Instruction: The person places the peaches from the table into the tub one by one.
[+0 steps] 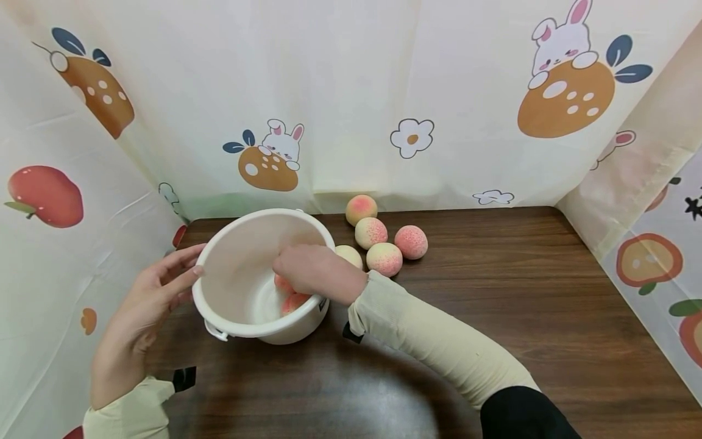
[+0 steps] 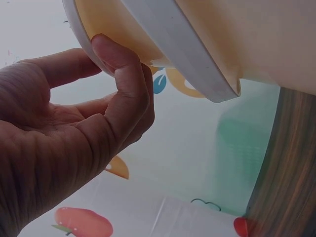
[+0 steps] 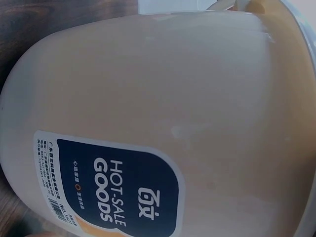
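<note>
A white plastic bucket (image 1: 225, 268) stands on the left part of the table. At its left rim, my left hand (image 1: 159, 289) pinches the edge between thumb and fingers; the left wrist view also has this hand (image 2: 106, 103) on the rim. My right hand (image 1: 307, 265) reaches down inside the bucket, its fingers hidden beneath the back of the hand. Close under it lie a peach (image 1: 282, 283) and another peach (image 1: 294, 303), both partly covered. Whether the fingers grip one cannot be seen. The right wrist view is filled by the bucket's outer wall (image 3: 197, 89) and its dark blue label (image 3: 118, 182).
Right of the bucket, several peaches sit grouped near the back edge, among them a yellowish-pink peach (image 1: 361, 210) and a redder peach (image 1: 411, 242). The dark wooden table (image 1: 493, 286) is bordered by a printed curtain (image 1: 351, 79) at the back and sides.
</note>
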The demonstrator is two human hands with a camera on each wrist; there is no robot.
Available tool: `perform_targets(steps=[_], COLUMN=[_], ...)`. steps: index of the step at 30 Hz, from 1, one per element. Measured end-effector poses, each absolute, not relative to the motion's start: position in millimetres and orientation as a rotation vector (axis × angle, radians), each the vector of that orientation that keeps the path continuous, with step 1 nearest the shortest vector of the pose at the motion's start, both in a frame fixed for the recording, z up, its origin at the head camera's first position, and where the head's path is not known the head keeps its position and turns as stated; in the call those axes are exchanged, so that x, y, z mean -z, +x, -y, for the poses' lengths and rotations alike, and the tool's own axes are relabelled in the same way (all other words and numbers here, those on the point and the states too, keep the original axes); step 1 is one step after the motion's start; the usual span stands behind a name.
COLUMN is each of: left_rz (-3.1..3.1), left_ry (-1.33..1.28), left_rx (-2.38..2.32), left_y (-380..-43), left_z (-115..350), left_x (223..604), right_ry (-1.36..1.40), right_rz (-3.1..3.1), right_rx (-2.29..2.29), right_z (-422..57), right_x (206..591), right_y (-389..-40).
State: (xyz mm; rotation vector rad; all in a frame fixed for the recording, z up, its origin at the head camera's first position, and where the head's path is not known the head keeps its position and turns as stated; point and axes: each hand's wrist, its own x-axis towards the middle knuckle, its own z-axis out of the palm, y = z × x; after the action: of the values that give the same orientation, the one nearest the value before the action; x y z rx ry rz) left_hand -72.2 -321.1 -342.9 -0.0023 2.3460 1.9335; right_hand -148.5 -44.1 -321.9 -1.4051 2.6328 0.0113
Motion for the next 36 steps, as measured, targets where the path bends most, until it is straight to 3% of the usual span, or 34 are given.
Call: perform_targets(steps=[12,25,36], left_rz=[-2.353,-2.418,-2.41], left_ry=[-0.007,-0.008,-0.018], left_rx=[-1.933,-1.847,-1.856], left_y=[-72,-71,-72], left_z=[320,321,321], left_x=[343,343,343], right_ry=[-1.381,-1.624,-1.578], right_rz=[-2.674,-2.914,-3.102], right_rx=[0.069,0.207,0.37], right_z=[47,44,32], right_x=[324,321,321], right_y=[-154,-151,-142])
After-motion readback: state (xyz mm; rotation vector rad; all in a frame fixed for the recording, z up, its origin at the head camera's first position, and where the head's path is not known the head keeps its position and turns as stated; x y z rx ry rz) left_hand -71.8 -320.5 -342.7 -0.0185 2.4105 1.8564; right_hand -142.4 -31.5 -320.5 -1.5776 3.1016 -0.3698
